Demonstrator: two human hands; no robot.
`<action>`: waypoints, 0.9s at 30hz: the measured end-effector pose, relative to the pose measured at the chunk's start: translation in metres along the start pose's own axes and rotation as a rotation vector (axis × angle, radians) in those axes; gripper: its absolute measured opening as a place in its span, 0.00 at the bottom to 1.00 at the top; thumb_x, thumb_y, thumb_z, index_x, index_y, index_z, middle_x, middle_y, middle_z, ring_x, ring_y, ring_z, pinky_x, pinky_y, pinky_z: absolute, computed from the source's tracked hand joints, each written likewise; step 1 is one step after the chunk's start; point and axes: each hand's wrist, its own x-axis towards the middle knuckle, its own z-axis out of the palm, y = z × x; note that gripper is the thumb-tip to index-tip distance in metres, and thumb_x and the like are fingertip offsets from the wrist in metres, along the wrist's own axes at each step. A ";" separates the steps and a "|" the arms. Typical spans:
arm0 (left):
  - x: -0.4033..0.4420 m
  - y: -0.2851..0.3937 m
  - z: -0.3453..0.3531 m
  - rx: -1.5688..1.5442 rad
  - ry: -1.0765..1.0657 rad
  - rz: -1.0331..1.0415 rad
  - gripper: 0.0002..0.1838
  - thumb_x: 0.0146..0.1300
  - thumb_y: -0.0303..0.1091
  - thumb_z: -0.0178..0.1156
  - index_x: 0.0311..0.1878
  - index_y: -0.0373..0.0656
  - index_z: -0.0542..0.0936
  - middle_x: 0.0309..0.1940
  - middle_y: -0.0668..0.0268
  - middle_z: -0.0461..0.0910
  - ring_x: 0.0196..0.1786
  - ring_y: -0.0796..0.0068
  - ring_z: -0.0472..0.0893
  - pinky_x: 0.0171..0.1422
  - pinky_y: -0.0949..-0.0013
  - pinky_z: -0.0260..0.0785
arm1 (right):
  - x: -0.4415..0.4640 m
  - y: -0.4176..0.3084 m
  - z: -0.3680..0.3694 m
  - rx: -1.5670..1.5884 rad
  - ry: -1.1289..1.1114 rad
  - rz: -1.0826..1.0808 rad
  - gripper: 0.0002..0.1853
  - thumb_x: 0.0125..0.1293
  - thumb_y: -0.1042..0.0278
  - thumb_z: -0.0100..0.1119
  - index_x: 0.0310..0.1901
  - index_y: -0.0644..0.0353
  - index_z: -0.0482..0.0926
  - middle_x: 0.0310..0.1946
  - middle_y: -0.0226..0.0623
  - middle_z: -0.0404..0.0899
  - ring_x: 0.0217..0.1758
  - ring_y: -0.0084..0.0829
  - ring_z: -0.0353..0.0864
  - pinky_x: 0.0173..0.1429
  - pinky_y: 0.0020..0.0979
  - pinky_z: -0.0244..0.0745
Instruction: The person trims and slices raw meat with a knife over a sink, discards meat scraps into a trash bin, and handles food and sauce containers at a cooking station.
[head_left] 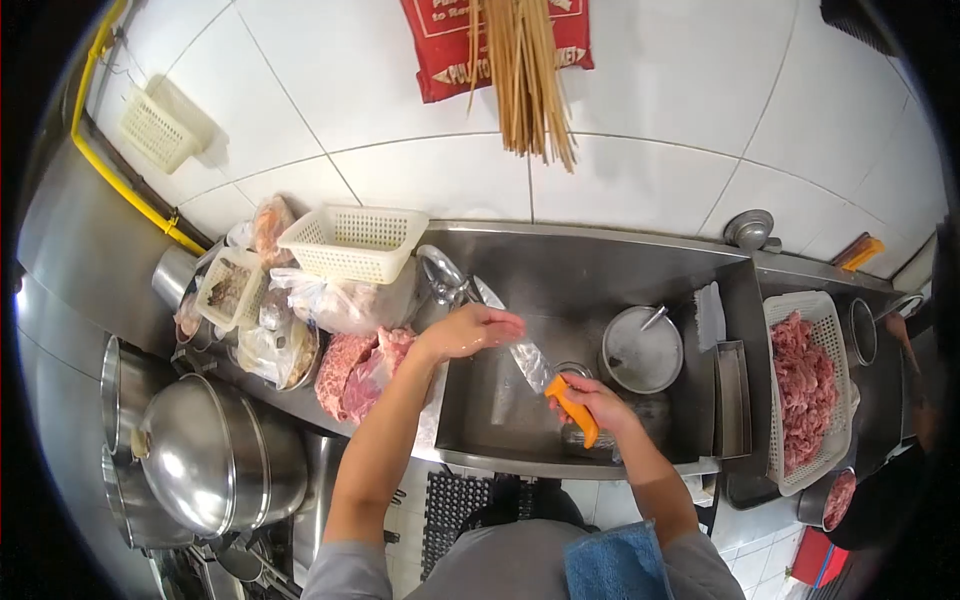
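Over the steel sink, my right hand is closed round the orange handle of a knife. The wet blade points up and left, toward the faucet. My left hand is beside the blade near the faucet, wet, with its fingers stretched out and close together. Whether its fingers touch the blade is hard to tell. A round pot of whitish liquid with a metal handle in it sits in the sink, right of the knife.
Raw meat chunks, bags and a white basket stand left of the sink. On the right, a white basket holds sliced meat. A large domed lid is at the lower left.
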 end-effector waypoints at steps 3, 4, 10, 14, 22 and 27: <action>-0.005 0.004 -0.003 -0.018 -0.042 -0.071 0.19 0.71 0.35 0.58 0.60 0.36 0.77 0.54 0.62 0.82 0.58 0.74 0.79 0.63 0.73 0.70 | 0.013 0.004 0.002 0.037 0.012 0.001 0.21 0.74 0.67 0.50 0.66 0.61 0.66 0.44 0.37 0.81 0.37 0.27 0.80 0.40 0.28 0.76; -0.006 0.003 -0.004 0.019 -0.030 -0.084 0.19 0.71 0.35 0.59 0.61 0.36 0.77 0.54 0.62 0.82 0.58 0.73 0.79 0.64 0.72 0.70 | 0.015 0.005 0.003 0.048 0.016 -0.005 0.21 0.74 0.66 0.50 0.66 0.61 0.66 0.44 0.37 0.81 0.37 0.27 0.80 0.40 0.28 0.76; 0.000 -0.010 -0.014 -0.110 0.185 -0.060 0.15 0.68 0.29 0.58 0.55 0.36 0.80 0.50 0.60 0.83 0.56 0.71 0.81 0.61 0.71 0.73 | 0.010 0.004 0.019 -0.267 0.265 0.018 0.22 0.70 0.69 0.54 0.66 0.57 0.71 0.46 0.39 0.81 0.39 0.31 0.82 0.42 0.32 0.77; 0.007 -0.005 -0.025 -0.057 0.265 -0.006 0.12 0.67 0.27 0.57 0.52 0.34 0.80 0.45 0.59 0.84 0.48 0.72 0.84 0.54 0.71 0.76 | -0.018 -0.054 0.059 -1.574 0.504 -0.149 0.23 0.60 0.73 0.58 0.59 0.46 0.79 0.44 0.42 0.81 0.46 0.42 0.82 0.46 0.42 0.77; 0.003 0.014 -0.013 -0.180 0.092 0.125 0.10 0.69 0.28 0.58 0.46 0.28 0.80 0.38 0.60 0.85 0.40 0.75 0.84 0.47 0.73 0.77 | 0.035 -0.136 0.129 -2.272 0.380 -0.271 0.08 0.54 0.68 0.61 0.36 0.54 0.86 0.38 0.36 0.82 0.47 0.37 0.81 0.46 0.39 0.72; -0.008 0.009 -0.027 -0.161 0.173 0.114 0.13 0.69 0.29 0.58 0.51 0.31 0.80 0.43 0.60 0.84 0.45 0.73 0.84 0.52 0.72 0.78 | 0.042 -0.158 0.154 -2.368 0.285 -0.248 0.06 0.54 0.68 0.61 0.32 0.53 0.86 0.33 0.35 0.83 0.44 0.37 0.81 0.47 0.40 0.71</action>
